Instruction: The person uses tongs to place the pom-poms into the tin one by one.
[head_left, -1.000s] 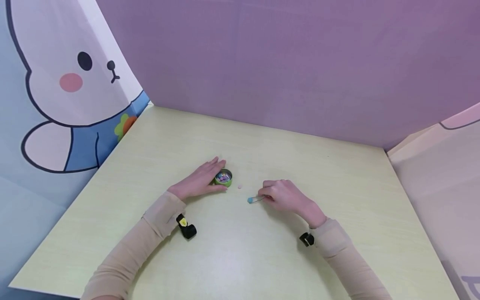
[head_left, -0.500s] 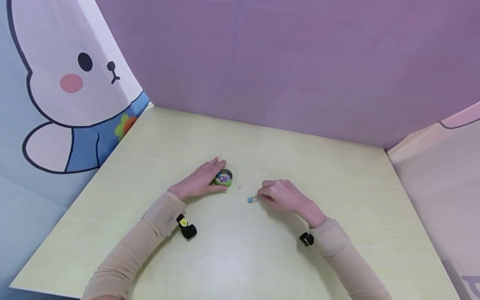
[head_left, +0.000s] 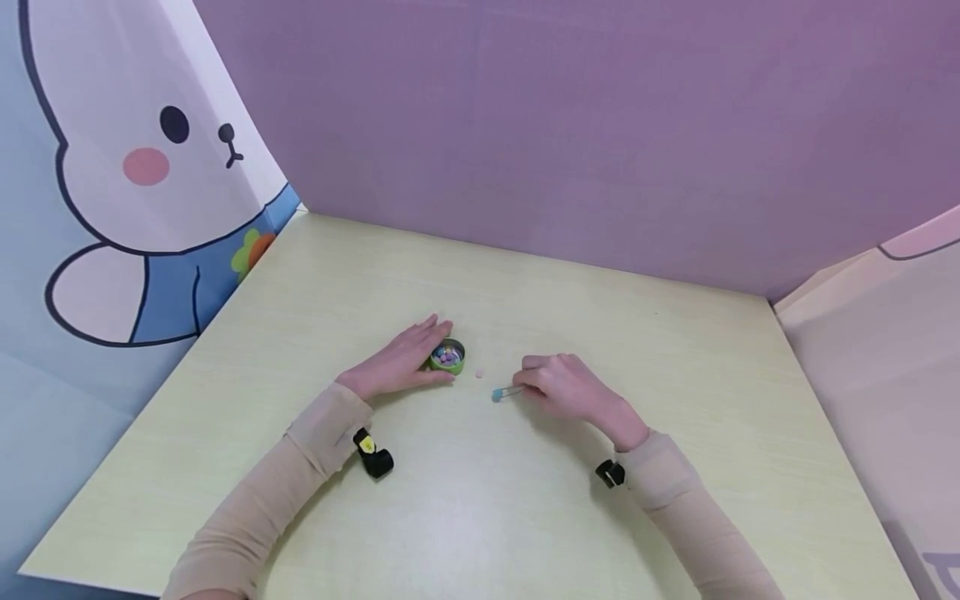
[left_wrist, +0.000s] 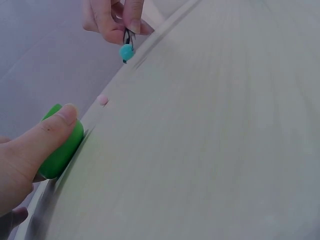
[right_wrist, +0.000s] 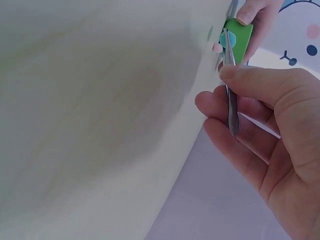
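A small round green tin (head_left: 447,356) stands on the table with several pastel beads inside. My left hand (head_left: 403,358) holds it from the left, thumb on the near side and fingers on the far side. My right hand (head_left: 564,387) pinches metal tweezers (right_wrist: 230,100) between thumb and fingers. At the tweezer tips is a turquoise bead (left_wrist: 127,52), raised off the table, right of the tin in the head view. One pale pink bead (head_left: 480,374) lies on the table between the tin and the tweezers.
The pale wooden table (head_left: 465,500) reaches back to a purple curtain (head_left: 525,133). A printed cartoon panel (head_left: 142,192) borders the left side, and a pale panel (head_left: 885,375) borders the right. Black wrist cameras hang at both sleeves.
My right hand has shifted slightly up and left, and the tweezers with the turquoise bead have come nearer the tin. My left hand and the tin have stayed put.
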